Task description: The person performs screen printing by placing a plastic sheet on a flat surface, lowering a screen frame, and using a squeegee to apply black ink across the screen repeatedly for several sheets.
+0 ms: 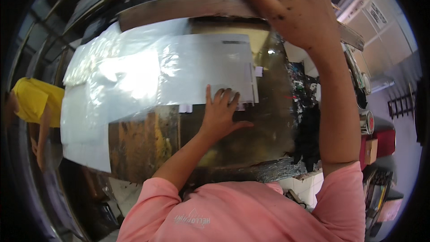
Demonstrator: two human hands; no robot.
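My left hand (pixel 219 113) lies with fingers spread, its fingertips on the near edge of a white sheet (pixel 204 69) and its thumb over the dark, stained tabletop (pixel 264 130). Glossy clear plastic sheeting (pixel 130 69) adjoins the white sheet on its left. Small pale tabs (pixel 259 71) stick out at the sheet's right edge and near my hand. High at the upper right, my right hand (pixel 300 11) reaches over the table's far side, dark smudges on its skin. Its fingers are blurred and partly cut off beside a dark object, so any grip is unclear.
A long wooden bar (pixel 179 9) runs along the table's far side, with dark items behind it. A person in a yellow top (pixel 39 101) is at the left. Black-stained cloth (pixel 307 139) hangs at the table's right edge. Cans (pixel 367 122) and a red box (pixel 385 142) stand farther right.
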